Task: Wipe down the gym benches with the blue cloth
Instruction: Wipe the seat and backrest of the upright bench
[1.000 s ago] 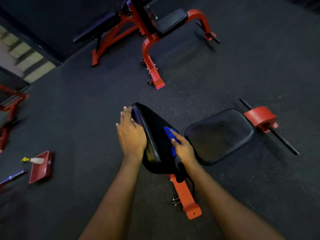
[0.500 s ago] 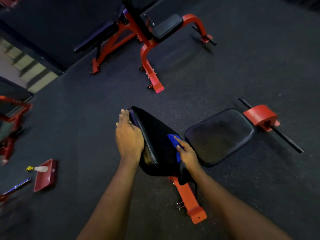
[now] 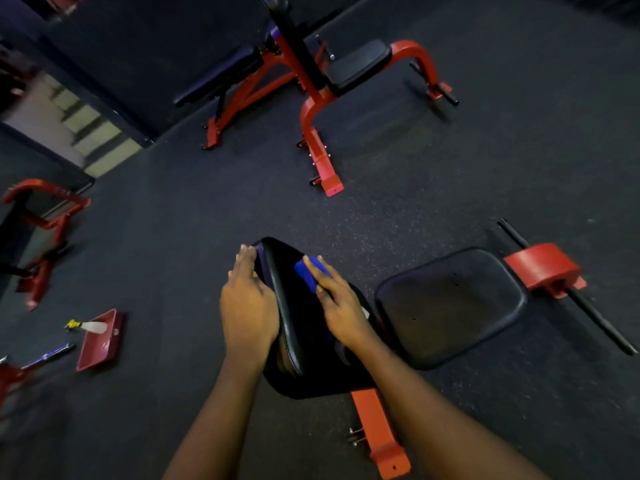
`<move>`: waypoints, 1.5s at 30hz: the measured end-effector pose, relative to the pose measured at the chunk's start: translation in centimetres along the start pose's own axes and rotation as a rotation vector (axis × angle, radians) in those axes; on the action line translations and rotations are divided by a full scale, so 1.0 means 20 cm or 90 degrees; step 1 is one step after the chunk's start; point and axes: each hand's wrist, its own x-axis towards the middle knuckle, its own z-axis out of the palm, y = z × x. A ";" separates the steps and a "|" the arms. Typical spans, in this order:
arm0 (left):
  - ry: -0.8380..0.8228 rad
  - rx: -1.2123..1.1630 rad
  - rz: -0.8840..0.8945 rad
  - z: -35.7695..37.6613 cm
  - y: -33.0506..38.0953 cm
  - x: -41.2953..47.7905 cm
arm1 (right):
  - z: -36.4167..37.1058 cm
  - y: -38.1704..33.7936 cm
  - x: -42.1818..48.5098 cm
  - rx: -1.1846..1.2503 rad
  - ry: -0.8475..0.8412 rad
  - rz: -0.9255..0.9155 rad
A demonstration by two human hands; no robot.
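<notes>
- My right hand has its fingers laid out nearly straight, pressing the blue cloth against the front face of the backrest pad. Nothing is pinched; pressure alone holds the cloth.
- My left hand lies flat, fingers straight and close together, on the back of that same pad, its fingertips near the top edge, bracing it.
- The cloth sits high on the pad, close to its upper end and partly under my fingers.
- The pad stands tilted up. The seat pad lies flat just beside it on my right, and the red frame foot shows below.
- I judge I am mid-wipe on the backrest face. Whether the seat has been done, I cannot tell.
- The next stroke calls for drawing the cloth down the pad's length with even pressure, my left hand countering so the pad does not rock, and the cloth kept from bunching under flat fingers.
- Farther off stand another bench and, to my left, a red tray with a spray bottle.
</notes>
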 end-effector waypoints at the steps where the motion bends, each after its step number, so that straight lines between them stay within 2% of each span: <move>1: 0.001 0.001 -0.005 0.00 0.00 0.00 | 0.00 0.07 0.05 -0.008 0.001 0.014; 5: -0.004 -0.001 -0.017 0.00 0.00 0.00 | -0.04 0.36 0.16 -0.053 -0.018 0.157; 8: -0.012 -0.005 -0.021 -0.01 0.00 -0.01 | -0.05 0.43 0.21 -0.072 -0.004 0.246; 13: -0.012 -0.011 -0.035 -0.01 0.01 0.00 | -0.01 0.31 0.18 -0.041 0.010 0.072; 15: -0.012 -0.009 -0.037 0.00 0.01 0.00 | -0.01 0.38 0.21 -0.032 0.013 0.060; 23: -0.010 -0.034 -0.045 0.01 0.00 0.01 | -0.06 0.86 0.38 -0.145 -0.066 0.298; 28: -0.016 -0.050 -0.051 0.01 -0.01 0.00 | -0.10 0.99 0.37 -0.083 -0.045 0.428; 38: -0.012 -0.077 -0.053 0.00 0.00 0.00 | -0.20 1.04 0.01 -0.086 -0.001 0.550; 42: -0.020 -0.079 -0.055 -0.01 0.01 0.00 | -0.25 1.09 -0.21 -0.129 -0.026 0.603; 45: -0.020 -0.079 -0.055 -0.01 0.01 0.00 | -0.25 1.05 -0.16 -0.215 -0.042 0.620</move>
